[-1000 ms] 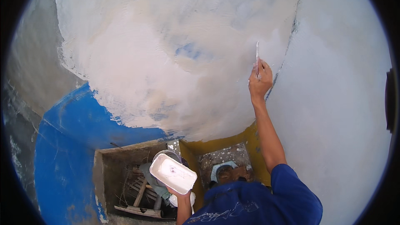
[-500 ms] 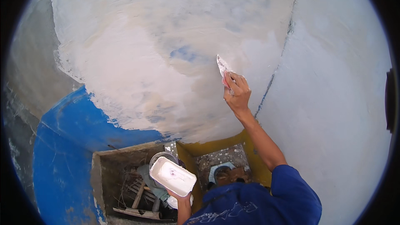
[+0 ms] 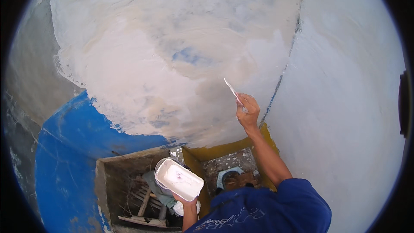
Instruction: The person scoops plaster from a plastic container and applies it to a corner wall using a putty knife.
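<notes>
My right hand point(image 3: 248, 110) grips a putty knife point(image 3: 230, 87) smeared with white paste. Its thin blade is seen nearly edge-on and points up and left in front of the wall point(image 3: 125, 69); whether it touches the surface I cannot tell. White and beige filler coats that wall, with a faint blue patch point(image 3: 187, 55) showing through. Low down, my left hand point(image 3: 189, 203) holds a rectangular white tub point(image 3: 162, 173) from beneath, tilted so the white paste inside shows. Most of the left hand's fingers are hidden under the tub.
Below the wall, a concrete bin point(image 3: 100, 177) holds sticks and split bamboo point(image 3: 142, 221). Beside it is a yellow-walled recess point(image 3: 196, 168) with a speckled floor. A bare blue wall section point(image 3: 60, 159) lies left. On the right, a cracked corner line meets a pale wall point(image 3: 340, 116).
My right hand has moved down the wall with the putty knife, and the blade has turned from showing its face to nearly edge-on. The tub stays almost in place.
</notes>
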Tool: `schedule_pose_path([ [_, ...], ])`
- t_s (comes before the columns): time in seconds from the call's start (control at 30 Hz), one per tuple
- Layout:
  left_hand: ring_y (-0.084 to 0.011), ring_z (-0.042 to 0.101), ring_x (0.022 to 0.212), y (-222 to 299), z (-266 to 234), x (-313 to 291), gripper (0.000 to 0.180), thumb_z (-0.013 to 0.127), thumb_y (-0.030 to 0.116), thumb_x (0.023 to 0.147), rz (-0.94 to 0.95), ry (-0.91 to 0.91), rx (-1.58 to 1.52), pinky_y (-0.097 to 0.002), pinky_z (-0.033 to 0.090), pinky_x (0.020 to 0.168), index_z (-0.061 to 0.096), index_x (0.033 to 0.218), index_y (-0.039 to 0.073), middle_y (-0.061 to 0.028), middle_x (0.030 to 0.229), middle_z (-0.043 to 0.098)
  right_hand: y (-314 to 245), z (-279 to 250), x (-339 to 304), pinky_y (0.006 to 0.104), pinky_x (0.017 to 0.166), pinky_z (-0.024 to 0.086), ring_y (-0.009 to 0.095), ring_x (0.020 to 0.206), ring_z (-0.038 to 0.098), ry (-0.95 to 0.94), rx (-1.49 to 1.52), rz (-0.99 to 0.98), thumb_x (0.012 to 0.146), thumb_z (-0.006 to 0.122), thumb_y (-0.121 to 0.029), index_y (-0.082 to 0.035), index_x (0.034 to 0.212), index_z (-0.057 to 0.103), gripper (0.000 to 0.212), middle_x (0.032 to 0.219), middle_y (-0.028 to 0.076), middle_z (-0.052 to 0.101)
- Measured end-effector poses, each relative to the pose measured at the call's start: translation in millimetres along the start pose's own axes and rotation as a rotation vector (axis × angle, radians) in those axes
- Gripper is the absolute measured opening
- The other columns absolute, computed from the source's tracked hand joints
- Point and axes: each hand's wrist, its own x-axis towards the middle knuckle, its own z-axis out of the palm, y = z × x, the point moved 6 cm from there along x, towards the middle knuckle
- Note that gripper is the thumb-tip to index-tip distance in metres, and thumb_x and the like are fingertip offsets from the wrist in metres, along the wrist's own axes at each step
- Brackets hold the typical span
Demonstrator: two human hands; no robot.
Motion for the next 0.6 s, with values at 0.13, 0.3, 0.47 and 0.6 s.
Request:
schedule_pose_path([
  [0.13,-0.0382,0.051,0.125,-7.0,6.9,6.7,0.067,0.044,0.055,0.093,-0.007,-0.013,0.012,-0.0566,0.042,0.103,0.040,0.144,0.012,-0.0169,0.140,0.049,58.4,-47.0,25.5,0.0356,0.077,0.051,0.028,0.089,0.064,0.201,-0.097,0.057,0.082,0.064,0.004,-0.003,0.107,0.071,0.027,0.100,0.013,0.069],
  [0.3,-0.0380,0.051,0.125,-9.1,6.2,4.1,0.067,0.045,0.055,0.092,-0.007,-0.004,0.013,-0.0564,0.042,0.103,0.040,0.144,0.012,-0.0163,0.140,0.049,45.3,-9.7,6.1,0.0386,0.076,0.050,0.029,0.088,0.062,0.168,-0.196,-0.022,0.074,0.065,0.005,-0.005,0.110,0.070,0.037,0.102,0.010,0.067],
  [0.47,-0.0378,0.051,0.125,-10.6,7.7,4.3,0.067,0.046,0.055,0.092,-0.014,-0.009,0.017,-0.0561,0.041,0.104,0.040,0.144,0.013,-0.0158,0.140,0.049,10.6,21.5,-37.1,0.0387,0.073,0.051,0.030,0.087,0.062,0.035,0.028,0.043,0.073,0.067,0.006,-0.006,0.108,0.071,0.037,0.101,0.009,0.067],
  [0.6,-0.0377,0.051,0.125,-6.1,10.6,4.5,0.068,0.046,0.055,0.092,0.006,-0.015,0.026,-0.0560,0.041,0.104,0.040,0.144,0.013,-0.0153,0.140,0.049,12.1,-13.7,28.4,0.0374,0.072,0.052,0.029,0.089,0.062,0.269,-0.030,0.079,0.072,0.067,0.006,-0.005,0.106,0.071,0.036,0.101,0.008,0.067],
])
